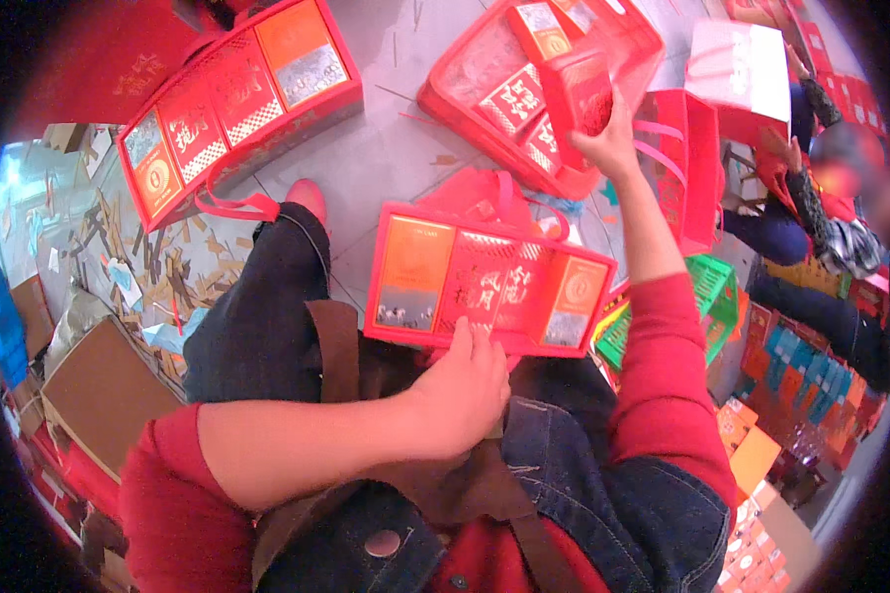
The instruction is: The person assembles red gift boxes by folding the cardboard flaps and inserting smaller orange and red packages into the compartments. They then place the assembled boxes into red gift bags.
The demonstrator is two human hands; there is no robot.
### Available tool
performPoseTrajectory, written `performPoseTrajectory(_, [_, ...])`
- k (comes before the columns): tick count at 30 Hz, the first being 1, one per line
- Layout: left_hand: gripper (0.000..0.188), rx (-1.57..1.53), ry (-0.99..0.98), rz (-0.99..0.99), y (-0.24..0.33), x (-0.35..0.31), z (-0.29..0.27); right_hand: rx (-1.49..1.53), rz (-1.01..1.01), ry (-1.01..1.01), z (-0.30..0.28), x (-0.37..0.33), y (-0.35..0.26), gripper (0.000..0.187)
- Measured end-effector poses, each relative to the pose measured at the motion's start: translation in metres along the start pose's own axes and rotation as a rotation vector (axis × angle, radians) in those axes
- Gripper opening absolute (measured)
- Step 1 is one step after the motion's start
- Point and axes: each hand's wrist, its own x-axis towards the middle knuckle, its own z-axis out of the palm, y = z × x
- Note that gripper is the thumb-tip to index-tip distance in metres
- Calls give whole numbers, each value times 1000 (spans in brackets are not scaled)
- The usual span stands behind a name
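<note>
My right hand [611, 138] is reaching forward and grips a red box [576, 97] with a patterned side, above a red plastic crate [452, 127]. More red and orange boxes lie in that crate. In front of my body rests an open red gift box [494, 331]. It holds an orange box [412, 272] at its left, red boxes [492, 287] in the middle and a smaller orange box [572, 296] at its right. My left hand [465, 385] lies against its near edge, fingers stretched out onto the middle boxes.
Another filled red gift box [237, 104] with a ribbon handle stands at the far left. A red bag [690, 163] and a green crate [712, 301] are to my right. Cardboard scraps [203, 287] litter the floor. A co-worker [841, 188] is at the right, near a white-topped box [739, 69].
</note>
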Motion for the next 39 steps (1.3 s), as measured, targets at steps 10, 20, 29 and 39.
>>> performPoseTrajectory(10, [37, 70, 60, 139, 24, -5, 23, -552, -881, -633, -107, -189, -65, 61])
performPoseTrajectory(20, [36, 44, 10, 135, 33, 5, 25, -487, -833, -760, -79, -199, -80, 70])
performPoseTrajectory(29, [27, 17, 13, 102, 30, 12, 30, -59, 463, 201, 7, -255, -90, 94])
performPoseTrajectory(39, [24, -27, 34, 55, 22, 10, 32, -290, 475, -127, 5, -219, -93, 58])
